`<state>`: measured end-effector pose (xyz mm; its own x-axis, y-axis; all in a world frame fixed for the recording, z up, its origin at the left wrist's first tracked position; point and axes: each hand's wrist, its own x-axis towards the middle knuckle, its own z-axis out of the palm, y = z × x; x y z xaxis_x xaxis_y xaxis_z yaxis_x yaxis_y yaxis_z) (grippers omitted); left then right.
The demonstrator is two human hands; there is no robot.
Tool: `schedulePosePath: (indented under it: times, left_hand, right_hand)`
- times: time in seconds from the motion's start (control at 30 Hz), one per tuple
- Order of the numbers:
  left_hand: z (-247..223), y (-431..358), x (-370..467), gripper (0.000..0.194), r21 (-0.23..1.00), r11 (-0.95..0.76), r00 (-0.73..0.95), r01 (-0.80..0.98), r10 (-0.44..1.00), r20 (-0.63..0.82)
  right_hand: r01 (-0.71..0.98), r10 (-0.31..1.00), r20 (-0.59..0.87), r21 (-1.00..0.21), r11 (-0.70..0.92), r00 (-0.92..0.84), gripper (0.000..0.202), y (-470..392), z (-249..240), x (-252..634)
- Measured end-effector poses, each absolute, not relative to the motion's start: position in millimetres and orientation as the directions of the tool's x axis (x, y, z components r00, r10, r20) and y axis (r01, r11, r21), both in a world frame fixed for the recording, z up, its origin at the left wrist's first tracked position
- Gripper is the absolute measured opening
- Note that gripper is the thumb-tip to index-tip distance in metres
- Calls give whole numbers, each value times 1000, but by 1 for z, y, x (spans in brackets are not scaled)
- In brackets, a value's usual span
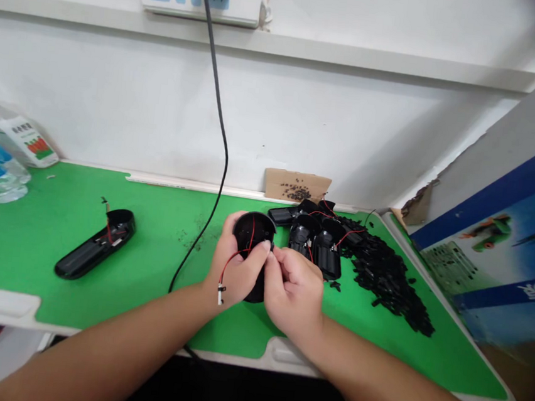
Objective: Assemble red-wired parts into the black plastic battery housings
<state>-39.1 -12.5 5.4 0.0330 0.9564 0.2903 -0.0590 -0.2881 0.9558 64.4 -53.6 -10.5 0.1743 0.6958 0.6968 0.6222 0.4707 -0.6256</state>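
Note:
My left hand (pixel 241 264) is wrapped round a black plastic housing (pixel 250 224), its thumb pressed on the right rim. Red and black wires with a white connector (pixel 220 293) come out of the housing and hang over that hand. At the same rim, my right hand (pixel 294 288) is closed in a pinch, thumb against bent fingers. Whatever lies between those fingertips is hidden or too small to make out. To the left, a similar long black housing (pixel 95 247) with wires rests on the green table top.
Behind my right hand several wired black housings (pixel 318 240) lie together, beside a heap of small black parts (pixel 388 272). Tiny dark pieces, perhaps screws, sit on a cardboard piece (pixel 278 183). A black cable (pixel 216 95) hangs from a power strip (pixel 201 5). Bottles (pixel 22 139) stand far left.

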Motion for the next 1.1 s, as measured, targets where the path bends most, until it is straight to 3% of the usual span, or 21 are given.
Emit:
schedulePosePath:
  times: [0.2,0.33,0.47,0.57,0.7,0.77,0.87,0.97,1.1]
  left_hand:
    - [1,-16,-39,37,964,-240,-21,-113,971,239]
    - [-5,-16,-39,29,973,-203,-42,-109,979,200]
    - [-8,-15,-39,27,985,-97,-36,-141,995,93]
    - [0,-13,-40,34,957,43,49,-286,998,-30]
    - [10,-8,-40,40,902,165,205,-398,975,-87]
    - [11,-5,-40,41,891,186,232,-414,968,-94]
    - [9,2,-39,43,888,243,292,-391,947,-131]
    - [9,6,-39,45,885,308,374,-349,912,-170]
    - [14,9,-43,48,882,351,503,-313,850,-160]
  right_hand:
    - [629,698,692,-629,456,185,24,-57,-10,62]
    - [630,697,690,-633,449,196,26,-56,-12,62]
    - [607,696,693,-640,472,190,28,-54,-10,61]
    - [562,685,711,-635,531,156,26,-55,-2,62]
    - [475,678,725,-642,602,120,21,-55,5,66]
    - [358,732,659,-734,577,172,21,-52,6,70]
    - [-38,905,370,-922,386,211,27,-43,6,75]
    - [-402,992,92,-907,122,91,30,-32,3,79]
    - [-460,997,62,-887,39,-36,41,-24,-1,82]
